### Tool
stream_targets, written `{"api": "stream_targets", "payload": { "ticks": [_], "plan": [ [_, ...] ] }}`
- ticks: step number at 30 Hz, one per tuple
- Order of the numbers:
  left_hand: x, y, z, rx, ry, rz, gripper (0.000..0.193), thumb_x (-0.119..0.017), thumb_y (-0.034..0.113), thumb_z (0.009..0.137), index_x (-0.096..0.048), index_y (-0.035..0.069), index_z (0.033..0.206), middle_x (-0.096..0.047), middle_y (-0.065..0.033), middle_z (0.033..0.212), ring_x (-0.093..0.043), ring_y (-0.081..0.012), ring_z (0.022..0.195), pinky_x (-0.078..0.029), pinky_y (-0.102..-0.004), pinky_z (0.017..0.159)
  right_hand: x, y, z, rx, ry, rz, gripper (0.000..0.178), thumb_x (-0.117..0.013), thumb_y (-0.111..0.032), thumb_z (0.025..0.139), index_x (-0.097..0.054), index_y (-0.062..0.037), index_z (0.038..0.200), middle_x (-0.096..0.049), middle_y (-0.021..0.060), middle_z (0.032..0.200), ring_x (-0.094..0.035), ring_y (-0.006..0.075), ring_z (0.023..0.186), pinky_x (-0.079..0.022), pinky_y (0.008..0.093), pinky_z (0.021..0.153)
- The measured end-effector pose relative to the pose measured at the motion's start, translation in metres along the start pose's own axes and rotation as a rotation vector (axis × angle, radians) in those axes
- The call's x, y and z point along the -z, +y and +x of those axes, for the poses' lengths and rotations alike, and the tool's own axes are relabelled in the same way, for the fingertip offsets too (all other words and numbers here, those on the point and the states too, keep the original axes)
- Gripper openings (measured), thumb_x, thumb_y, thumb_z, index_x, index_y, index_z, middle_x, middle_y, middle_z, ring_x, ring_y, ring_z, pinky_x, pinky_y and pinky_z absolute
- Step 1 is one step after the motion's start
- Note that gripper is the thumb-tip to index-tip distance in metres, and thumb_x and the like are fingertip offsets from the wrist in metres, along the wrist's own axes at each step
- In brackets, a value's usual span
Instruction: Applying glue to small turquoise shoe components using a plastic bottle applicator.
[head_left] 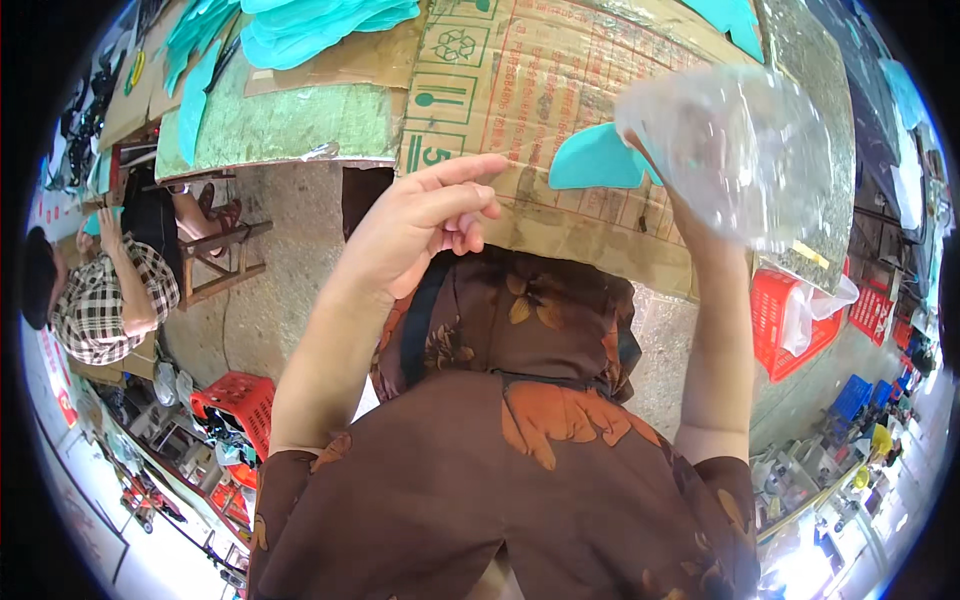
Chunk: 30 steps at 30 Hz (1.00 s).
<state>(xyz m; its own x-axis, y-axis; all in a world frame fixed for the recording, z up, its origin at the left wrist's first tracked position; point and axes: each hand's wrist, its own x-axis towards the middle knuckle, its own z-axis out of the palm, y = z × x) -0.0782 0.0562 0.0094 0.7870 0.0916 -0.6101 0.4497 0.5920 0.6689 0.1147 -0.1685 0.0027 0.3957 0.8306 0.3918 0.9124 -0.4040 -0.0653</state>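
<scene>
My left hand (440, 210) hovers over the near edge of the cardboard (540, 90), palm facing inward. Its index finger points right and the other fingers curl loosely, with nothing in them. A teal sheet piece (598, 160) with a rounded top lies on the cardboard, to the right of my left hand. My right hand (690, 205) is at the right side of that piece. A blurred, glossy sheet of clear plastic (750, 150) covers most of this hand and hides its fingers. Whether they grip the plastic or the teal piece cannot be made out.
Stacked teal pieces (320, 30) lie at the table's back left. Further teal sheets (735, 22) are at the back right. Red baskets (785, 315) (238, 400) stand on the floor on both sides. A person in a checked shirt (115, 300) works at the left, beside a wooden stool (225, 260).
</scene>
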Motion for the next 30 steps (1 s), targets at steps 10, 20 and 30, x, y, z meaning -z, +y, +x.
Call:
{"api": "stream_targets", "payload": {
  "ticks": [10,20,30],
  "plan": [
    [-0.018,0.004,0.006,0.032,-0.037,0.132,0.05,-0.062,0.018,0.093,-0.05,0.0,0.139,-0.066,-0.0042,0.093,-0.057,-0.0079,0.062,-0.041,-0.0199,0.057,-0.001,-0.008,-0.001,-0.321,0.089,0.376,0.042,-0.077,-0.015,0.074,-0.065,-0.0082,0.114,-0.069,0.0129,0.105,-0.066,0.0303,0.098,-0.053,0.0391,0.082],
    [-0.041,0.011,0.009,-0.192,-0.042,0.71,0.053,-0.065,0.019,0.092,-0.05,-0.007,0.135,-0.063,-0.0043,0.092,-0.06,-0.0099,0.075,-0.049,-0.0232,0.068,0.015,-0.041,-0.003,-0.545,0.179,0.785,0.029,-0.076,-0.015,0.078,-0.068,-0.0032,0.103,-0.069,0.015,0.094,-0.068,0.0322,0.083,-0.054,0.038,0.074],
    [-0.062,0.012,0.005,0.013,0.033,0.67,0.059,-0.065,0.021,0.092,-0.045,-0.005,0.141,-0.058,-0.0009,0.086,-0.054,-0.0071,0.066,-0.046,-0.0221,0.061,0.007,0.02,-0.034,-0.646,0.356,0.705,0.045,-0.079,-0.012,0.08,-0.062,-0.0005,0.12,-0.066,0.0096,0.11,-0.065,0.0189,0.096,-0.053,0.0323,0.083]
  ]
}}
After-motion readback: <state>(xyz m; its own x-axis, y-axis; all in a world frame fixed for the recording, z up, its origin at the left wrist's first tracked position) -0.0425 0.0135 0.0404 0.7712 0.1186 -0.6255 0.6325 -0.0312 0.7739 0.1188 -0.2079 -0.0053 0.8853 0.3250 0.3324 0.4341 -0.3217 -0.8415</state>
